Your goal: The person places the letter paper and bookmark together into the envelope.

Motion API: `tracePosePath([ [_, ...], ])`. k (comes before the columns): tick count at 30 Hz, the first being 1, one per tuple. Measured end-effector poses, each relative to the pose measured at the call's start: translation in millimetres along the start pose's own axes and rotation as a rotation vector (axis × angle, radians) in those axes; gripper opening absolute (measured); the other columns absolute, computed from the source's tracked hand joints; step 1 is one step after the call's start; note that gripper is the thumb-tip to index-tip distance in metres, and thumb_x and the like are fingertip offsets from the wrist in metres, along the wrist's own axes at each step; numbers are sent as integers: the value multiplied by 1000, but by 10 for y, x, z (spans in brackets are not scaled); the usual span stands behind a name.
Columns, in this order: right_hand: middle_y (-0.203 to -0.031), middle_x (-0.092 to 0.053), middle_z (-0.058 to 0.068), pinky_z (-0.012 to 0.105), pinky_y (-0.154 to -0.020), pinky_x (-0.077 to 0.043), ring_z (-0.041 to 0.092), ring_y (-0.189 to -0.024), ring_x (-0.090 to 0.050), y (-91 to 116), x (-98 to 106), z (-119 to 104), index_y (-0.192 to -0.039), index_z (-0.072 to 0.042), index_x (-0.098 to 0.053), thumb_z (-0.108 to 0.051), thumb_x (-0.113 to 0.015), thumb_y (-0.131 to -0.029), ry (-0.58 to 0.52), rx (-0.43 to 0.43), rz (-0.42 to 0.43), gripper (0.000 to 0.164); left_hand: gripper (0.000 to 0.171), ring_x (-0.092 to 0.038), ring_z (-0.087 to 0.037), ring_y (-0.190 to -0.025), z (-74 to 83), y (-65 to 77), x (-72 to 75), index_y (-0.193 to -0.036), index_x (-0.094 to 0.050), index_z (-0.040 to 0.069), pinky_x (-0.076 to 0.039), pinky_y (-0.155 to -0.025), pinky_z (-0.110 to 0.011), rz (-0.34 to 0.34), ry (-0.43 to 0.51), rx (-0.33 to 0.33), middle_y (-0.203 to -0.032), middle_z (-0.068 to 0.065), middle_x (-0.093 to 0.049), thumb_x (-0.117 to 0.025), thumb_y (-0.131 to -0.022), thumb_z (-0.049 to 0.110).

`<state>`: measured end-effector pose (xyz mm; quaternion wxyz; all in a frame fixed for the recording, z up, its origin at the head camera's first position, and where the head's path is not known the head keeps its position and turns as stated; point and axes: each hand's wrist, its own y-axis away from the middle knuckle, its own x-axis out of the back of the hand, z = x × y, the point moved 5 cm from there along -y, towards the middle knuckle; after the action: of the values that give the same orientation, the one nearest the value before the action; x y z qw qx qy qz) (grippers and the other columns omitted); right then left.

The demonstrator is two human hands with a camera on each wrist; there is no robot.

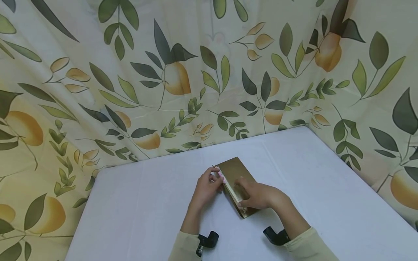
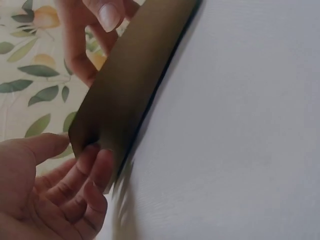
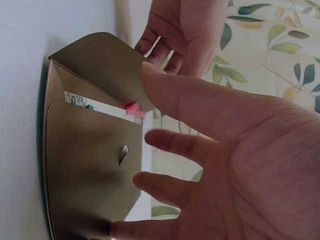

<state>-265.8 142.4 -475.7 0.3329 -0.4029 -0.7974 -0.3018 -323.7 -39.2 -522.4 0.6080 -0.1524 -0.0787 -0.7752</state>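
Note:
A bronze-gold envelope (image 1: pixel 238 169) lies slanted on the white table, its flap (image 3: pixel 100 62) lifted. My left hand (image 1: pixel 206 188) pinches the end of the flap between thumb and fingers, seen close in the left wrist view. Inside the pocket, a strip of printed paper (image 3: pixel 102 108) shows at the mouth, with a small pink piece (image 3: pixel 133 110) beside it. My right hand (image 1: pixel 259 194) is spread over the envelope, fingers fairly straight. Its thumb (image 3: pixel 172 90) overlaps the flap's edge in the right wrist view, and a fingertip is right at the envelope's front.
White cloth covers the table (image 1: pixel 140 203) around the envelope. A curtain (image 1: pixel 186 119) printed with fruit and leaves hangs along the back and sides. Black wrist cameras, left (image 1: pixel 209 240) and right (image 1: pixel 275 236), stick out inward above the cloth.

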Motion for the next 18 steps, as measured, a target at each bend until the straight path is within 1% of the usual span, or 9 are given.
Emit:
tracePosePath([
  [2,-147,-48,31,63,-98,-45,44,-127,-55,-4,-3,2,-140,-8,-52,-30,-80,-91,14,-3,-9,60,35,-71,-26,-67,-3,-6,-16,-131,-61,-2,-49,-61,-24,3,10,-10,-82,-10,-69,-68,-97,5],
  [5,-157,-31,36,67,-103,-40,53,-137,-43,-12,-7,10,-142,-6,-56,-31,-79,-93,42,-28,-27,60,33,-72,-27,-70,9,-7,-41,-129,-62,-2,-49,-62,-25,2,20,-28,-84,-9,-69,-69,-97,5],
  [9,-158,-30,35,67,-104,-40,54,-137,-42,-14,-8,19,-145,-2,-56,-32,-78,-93,73,-71,-39,63,30,-72,-26,-72,35,-6,-79,-127,-63,-1,-51,-64,-27,1,11,-48,-85,-3,-67,-69,-99,8],
  [14,-158,-32,34,66,-104,-40,53,-137,-42,-7,-7,21,-146,-1,-56,-32,-78,-93,89,-91,-38,64,26,-70,-24,-72,45,-7,-149,-124,-64,-2,-54,-66,-28,6,6,-71,-85,-1,-65,-68,-100,7],
  [18,-158,-34,33,66,-105,-39,52,-137,-43,-6,4,27,-146,-1,-56,-30,-76,-94,94,-83,-34,63,24,-66,-15,-73,56,-7,-194,-121,-65,-1,-53,-69,-26,16,-8,-84,-86,1,-64,-69,-99,8],
])
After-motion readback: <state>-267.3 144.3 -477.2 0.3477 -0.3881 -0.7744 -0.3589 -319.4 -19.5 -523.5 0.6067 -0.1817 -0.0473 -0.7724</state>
